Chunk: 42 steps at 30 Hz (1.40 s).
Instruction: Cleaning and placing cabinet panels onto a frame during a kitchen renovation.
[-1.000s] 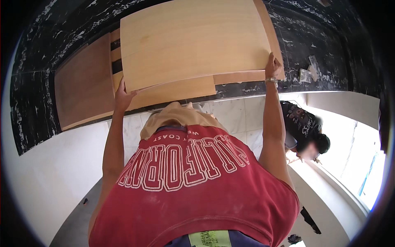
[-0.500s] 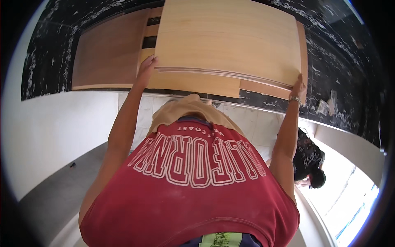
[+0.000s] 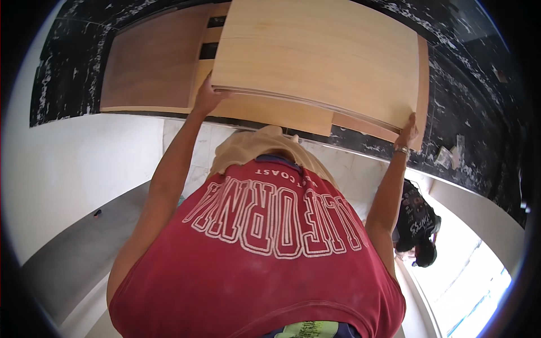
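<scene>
A stack of thin, pale wooden boards [image 3: 321, 53] lies in front of me, several edges showing along its near side. My left hand [image 3: 208, 98] is closed round the stack's near left corner, fingers reaching under the front edge and partly hidden. At the near right corner, my right hand [image 3: 408, 133] grips the stack, with a watch or bracelet on the wrist. Beneath the stack, more light wooden boards [image 3: 276, 116] stick out toward me and to the right. A darker brown panel [image 3: 155, 62] lies to the left.
Under the boards runs a black, white-veined stone counter [image 3: 473, 124]. Small clear and grey pieces [image 3: 449, 156] lie on it at the right. Another person in dark clothing [image 3: 416, 222] is low down, behind my right arm. A white wall [image 3: 90, 169] stands at left.
My left hand has shifted slightly, its fingers now reaching farther along under the stack's front edge. My right hand stays at its corner. The whole view has turned a little.
</scene>
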Motion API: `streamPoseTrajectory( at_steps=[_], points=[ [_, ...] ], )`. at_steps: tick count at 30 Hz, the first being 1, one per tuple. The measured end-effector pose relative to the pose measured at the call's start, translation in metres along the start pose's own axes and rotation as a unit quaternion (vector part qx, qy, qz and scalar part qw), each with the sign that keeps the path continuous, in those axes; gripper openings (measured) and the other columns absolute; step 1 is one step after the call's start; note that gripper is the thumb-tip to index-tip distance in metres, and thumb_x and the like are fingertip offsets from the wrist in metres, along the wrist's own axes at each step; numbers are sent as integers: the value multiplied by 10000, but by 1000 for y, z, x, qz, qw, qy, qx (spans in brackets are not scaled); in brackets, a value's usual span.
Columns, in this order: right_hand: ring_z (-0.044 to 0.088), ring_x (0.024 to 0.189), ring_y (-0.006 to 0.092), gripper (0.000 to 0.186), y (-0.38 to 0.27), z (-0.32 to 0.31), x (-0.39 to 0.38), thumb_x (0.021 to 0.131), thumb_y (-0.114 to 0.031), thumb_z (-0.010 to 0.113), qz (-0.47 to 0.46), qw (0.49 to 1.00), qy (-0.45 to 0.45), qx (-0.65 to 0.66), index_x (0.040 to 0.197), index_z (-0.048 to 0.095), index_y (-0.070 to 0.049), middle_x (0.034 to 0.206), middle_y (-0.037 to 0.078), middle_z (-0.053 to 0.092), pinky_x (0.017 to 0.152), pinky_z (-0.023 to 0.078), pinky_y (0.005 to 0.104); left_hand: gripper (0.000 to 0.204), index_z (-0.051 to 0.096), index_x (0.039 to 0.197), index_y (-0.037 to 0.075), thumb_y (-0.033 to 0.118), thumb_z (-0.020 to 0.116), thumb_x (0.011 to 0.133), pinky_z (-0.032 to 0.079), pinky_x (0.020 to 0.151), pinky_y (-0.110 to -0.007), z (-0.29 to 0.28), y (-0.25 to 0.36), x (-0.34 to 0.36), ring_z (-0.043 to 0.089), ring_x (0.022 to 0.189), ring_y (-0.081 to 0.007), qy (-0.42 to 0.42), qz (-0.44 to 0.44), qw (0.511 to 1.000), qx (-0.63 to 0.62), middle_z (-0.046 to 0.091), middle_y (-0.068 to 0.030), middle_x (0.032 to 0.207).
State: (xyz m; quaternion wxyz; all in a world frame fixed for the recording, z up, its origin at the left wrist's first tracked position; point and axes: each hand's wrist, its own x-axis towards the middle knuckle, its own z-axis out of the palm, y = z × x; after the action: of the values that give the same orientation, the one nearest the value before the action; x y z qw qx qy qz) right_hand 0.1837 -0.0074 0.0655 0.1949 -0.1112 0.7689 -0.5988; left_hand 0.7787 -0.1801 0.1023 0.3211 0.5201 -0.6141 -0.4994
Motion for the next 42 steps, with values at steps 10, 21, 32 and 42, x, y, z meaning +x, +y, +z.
streamPoseTrajectory(
  at_steps=[10, 21, 32, 42],
  points=[
    [521, 734, 129, 471, 2, 4, 16, 888, -419, 629, -27, 999, 17, -44, 983, 717, 33, 806, 29, 644, 646, 431, 316, 540, 561, 1185, -31, 222, 795, 770, 522, 851, -309, 1, -3, -4, 651, 1022, -195, 51, -25, 983, 173, 665, -152, 1118],
    [558, 765, 144, 493, 35, -19, 28, 887, -437, 639, 29, 997, 54, -41, 1007, 715, 35, 874, 67, 684, 686, 438, 305, 447, 512, 1279, 4, 325, 554, 970, 410, 940, -273, 20, 37, 9, 535, 1100, -140, 24, -41, 999, 27, 604, -68, 1179],
    [621, 902, 210, 443, 17, 1, 1, 820, -284, 684, 9, 966, 149, 213, 1075, 674, 78, 1017, 111, 684, 862, 466, 347, 336, 565, 1206, 10, 253, 509, 981, 402, 957, -287, 29, 20, 10, 546, 1104, -161, 59, -22, 996, -66, 593, -71, 1182],
    [616, 807, 162, 485, 11, -2, -7, 907, -404, 621, -22, 981, 128, 141, 1043, 698, 55, 930, 102, 696, 748, 484, 318, 600, 414, 1342, -16, 220, 696, 868, 438, 974, -343, 19, 8, -4, 525, 1163, -200, -18, 13, 997, 70, 567, -124, 1201]
  ],
)
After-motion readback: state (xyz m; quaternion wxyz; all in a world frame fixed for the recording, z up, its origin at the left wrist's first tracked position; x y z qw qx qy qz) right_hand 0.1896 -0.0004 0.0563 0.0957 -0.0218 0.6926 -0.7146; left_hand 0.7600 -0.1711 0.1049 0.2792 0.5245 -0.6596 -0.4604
